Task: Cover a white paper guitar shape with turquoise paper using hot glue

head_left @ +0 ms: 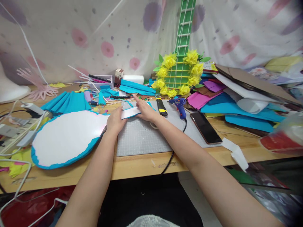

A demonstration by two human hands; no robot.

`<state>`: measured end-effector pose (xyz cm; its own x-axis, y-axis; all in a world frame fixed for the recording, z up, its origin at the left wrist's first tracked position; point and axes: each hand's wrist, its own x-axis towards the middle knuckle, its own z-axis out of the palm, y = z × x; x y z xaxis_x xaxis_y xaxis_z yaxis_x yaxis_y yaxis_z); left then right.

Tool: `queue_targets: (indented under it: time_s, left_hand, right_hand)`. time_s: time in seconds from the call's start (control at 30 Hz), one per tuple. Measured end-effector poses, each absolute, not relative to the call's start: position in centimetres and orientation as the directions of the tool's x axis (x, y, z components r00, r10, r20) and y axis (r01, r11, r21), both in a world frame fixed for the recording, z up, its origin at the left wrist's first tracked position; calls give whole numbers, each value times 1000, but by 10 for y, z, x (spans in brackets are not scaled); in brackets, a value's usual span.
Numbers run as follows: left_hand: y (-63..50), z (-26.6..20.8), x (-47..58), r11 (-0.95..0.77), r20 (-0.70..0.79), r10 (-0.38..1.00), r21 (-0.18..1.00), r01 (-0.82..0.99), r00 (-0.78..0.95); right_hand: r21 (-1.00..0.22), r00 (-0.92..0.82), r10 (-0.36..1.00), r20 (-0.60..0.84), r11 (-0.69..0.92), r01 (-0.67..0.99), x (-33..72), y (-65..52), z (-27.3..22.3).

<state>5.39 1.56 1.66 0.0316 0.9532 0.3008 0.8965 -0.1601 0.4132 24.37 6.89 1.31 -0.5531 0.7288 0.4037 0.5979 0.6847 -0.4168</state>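
A white guitar-shaped cutout (68, 135) lies on the left of the table, its round body edged in folded blue crepe paper. Its narrow neck (129, 112) stretches right over the grey cutting mat (142, 138). My left hand (115, 121) grips the neck near the body, fingers along its far edge. Farther along, my right hand (146, 109) holds the neck's far end, thumb on the near side and fingers beyond it. A strip of blue paper shows along the neck's edges. Just right of my right hand lies a black and yellow utility knife (161, 107).
A blue glue gun (179, 105) and a phone (205, 127) rest on the mat's right side. Behind stands a green paper guitar (180, 74) with yellow flowers. Stacked coloured paper (236, 104) fills the right; power strips (14, 135) and cables lie left.
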Motion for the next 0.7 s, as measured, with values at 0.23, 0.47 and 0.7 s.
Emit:
queue_targets:
  time_s: [0.23, 0.47, 0.7]
  left_hand:
    - [14, 19, 50, -145, 290, 957, 385, 912, 30]
    - [10, 32, 44, -192, 242, 962, 260, 947, 128]
    - [20, 27, 73, -303, 175, 949, 265, 916, 263]
  right_hand:
    - [-612, -458, 794, 399, 603, 512, 246, 68, 18]
    - [-868, -149, 975, 162, 213, 449, 259, 73, 29]
    - [-439, -407, 836, 369, 543, 716, 255, 68, 25]
